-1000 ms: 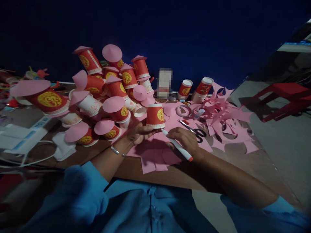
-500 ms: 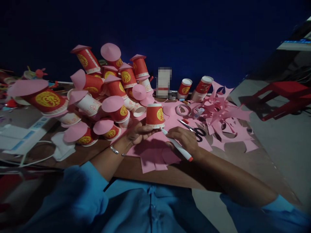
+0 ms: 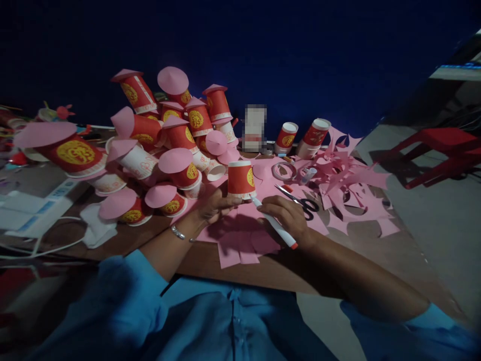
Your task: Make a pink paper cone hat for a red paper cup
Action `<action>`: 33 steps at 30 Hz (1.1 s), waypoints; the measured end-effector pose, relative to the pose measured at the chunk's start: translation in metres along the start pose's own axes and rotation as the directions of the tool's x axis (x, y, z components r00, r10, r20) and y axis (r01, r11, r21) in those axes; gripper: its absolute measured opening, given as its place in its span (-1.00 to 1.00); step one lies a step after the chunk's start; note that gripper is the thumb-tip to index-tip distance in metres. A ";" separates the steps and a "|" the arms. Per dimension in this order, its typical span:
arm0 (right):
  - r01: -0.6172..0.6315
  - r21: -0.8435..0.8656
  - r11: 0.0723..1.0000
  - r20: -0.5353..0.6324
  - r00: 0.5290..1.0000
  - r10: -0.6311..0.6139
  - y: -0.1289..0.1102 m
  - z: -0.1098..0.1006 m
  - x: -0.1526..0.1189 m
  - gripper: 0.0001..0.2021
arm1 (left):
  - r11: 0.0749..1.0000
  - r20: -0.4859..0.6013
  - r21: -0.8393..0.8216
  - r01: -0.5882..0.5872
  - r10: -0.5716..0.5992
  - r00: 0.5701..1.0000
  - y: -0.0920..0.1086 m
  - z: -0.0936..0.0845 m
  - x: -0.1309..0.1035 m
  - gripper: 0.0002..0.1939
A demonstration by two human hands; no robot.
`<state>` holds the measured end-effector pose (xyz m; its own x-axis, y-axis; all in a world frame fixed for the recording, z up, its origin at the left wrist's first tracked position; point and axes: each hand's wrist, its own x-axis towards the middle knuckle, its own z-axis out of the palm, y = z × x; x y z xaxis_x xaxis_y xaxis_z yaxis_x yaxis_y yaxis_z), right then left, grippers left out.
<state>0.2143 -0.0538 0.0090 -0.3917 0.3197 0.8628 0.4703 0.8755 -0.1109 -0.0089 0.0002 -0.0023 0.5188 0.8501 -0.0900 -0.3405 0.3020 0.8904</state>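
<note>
My left hand (image 3: 216,206) grips a red and white paper cup (image 3: 239,179) by its lower rim; the cup is upside down, with a yellow emblem on its side. In my right hand (image 3: 283,213) is a white marker (image 3: 278,230) with a red end, its tip at the cup's lower rim. Beneath both hands lie sheets of pink paper (image 3: 238,250). Just right of my right hand, scissors (image 3: 306,204) with black handles rest on the paper.
On the left, several red cups topped with pink paper cones (image 3: 175,160) are piled up. Two cup stacks (image 3: 286,136) stand at the back. Pink paper scraps (image 3: 351,188), a tape roll (image 3: 283,171) and a small clear tube (image 3: 308,175) lie right. A red stool (image 3: 439,145) is beyond the table.
The cup has turned slightly in my left hand, its emblem shifting to the right. The marker stays at the rim.
</note>
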 end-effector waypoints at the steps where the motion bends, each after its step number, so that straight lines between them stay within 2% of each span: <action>1: -0.006 -0.004 1.000 0.006 1.000 0.006 0.000 -0.001 -0.001 -0.78 | 0.999 -0.011 0.034 0.003 -0.003 1.000 0.001 0.001 0.000 -0.43; 6: -0.062 -0.051 0.997 0.039 0.997 0.064 0.005 -0.002 -0.005 -0.75 | 0.976 -0.109 0.187 -0.107 0.129 0.986 0.001 0.009 0.001 -0.35; 11: -0.283 -0.045 0.958 0.010 0.959 0.284 0.011 0.002 -0.006 -0.76 | 0.975 -0.165 0.214 -0.066 0.103 0.981 -0.005 0.012 0.005 -0.10; 13: -0.331 0.002 0.944 0.036 0.943 0.331 0.012 0.004 -0.008 -0.73 | 0.957 -0.219 0.277 -0.088 0.153 0.964 -0.008 0.010 0.006 -0.05; 16: -0.342 0.048 0.938 0.072 0.938 0.339 0.015 0.008 -0.011 -0.57 | 0.912 -0.270 0.385 -0.143 0.259 0.928 -0.010 0.010 0.007 -0.06; 19: -0.323 0.040 0.946 0.101 0.943 0.317 0.019 0.013 -0.016 -0.35 | 0.905 -0.259 0.396 -0.154 0.271 0.927 -0.009 0.012 0.005 -0.09; 22: -0.294 0.023 0.956 0.140 0.947 0.288 0.025 0.015 -0.019 -0.24 | 0.880 -0.242 0.444 -0.169 0.299 0.923 -0.009 0.016 0.004 -0.11; 28: -0.282 0.041 0.959 0.158 0.949 0.273 0.033 0.016 -0.021 -0.19 | 0.725 -0.179 0.671 -0.157 0.364 0.914 -0.017 0.009 0.005 0.00; 31: -0.289 0.061 0.955 0.151 0.949 0.277 0.034 0.015 -0.021 -0.18 | 0.667 -0.131 0.726 -0.169 0.375 0.918 -0.020 0.004 0.005 0.10; 33: -0.287 0.072 0.955 0.153 0.950 0.273 0.034 0.014 -0.020 -0.16 | 0.659 -0.093 0.727 -0.193 0.374 0.923 -0.019 0.003 0.005 0.09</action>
<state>0.2272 -0.0252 -0.0191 -0.3646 0.5983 0.7135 0.5044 0.7710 -0.3887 0.0024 -0.0029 -0.0178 0.2784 0.9377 0.2080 0.2456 -0.2789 0.9284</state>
